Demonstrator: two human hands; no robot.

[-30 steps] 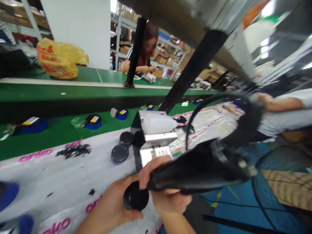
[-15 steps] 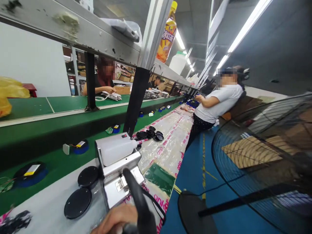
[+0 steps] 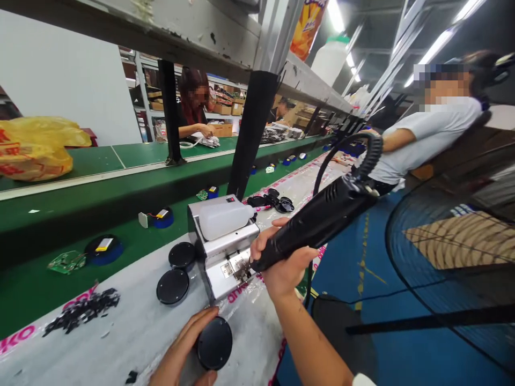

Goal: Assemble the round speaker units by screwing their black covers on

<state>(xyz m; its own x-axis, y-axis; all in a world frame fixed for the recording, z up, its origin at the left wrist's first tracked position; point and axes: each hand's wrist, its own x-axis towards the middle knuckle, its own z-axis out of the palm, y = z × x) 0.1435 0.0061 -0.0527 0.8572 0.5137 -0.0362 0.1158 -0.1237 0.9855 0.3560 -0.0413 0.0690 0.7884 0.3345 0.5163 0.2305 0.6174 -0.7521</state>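
1. Head view, left hand [image 3: 175,348]: thumb and fingers closed about the edges of a round black part [image 3: 215,344], held low over the film-covered counter [image 3: 137,321], its flat face showing.
2. Head view, right hand [image 3: 286,276]: wrapped around the narrow end of a black handheld tool [image 3: 317,220], its corded end up and away from me.
3. Change: the tool's narrow end, close beside the round part a second ago, is now apart from it, near the front of a metal dispenser [image 3: 230,245]. Contact there: cannot tell. Meaning, as I judge it: the tool is not working on the part at this moment.
4. Nearby: two round black discs [image 3: 172,287] beside the dispenser; black scraps [image 3: 82,312], loose.
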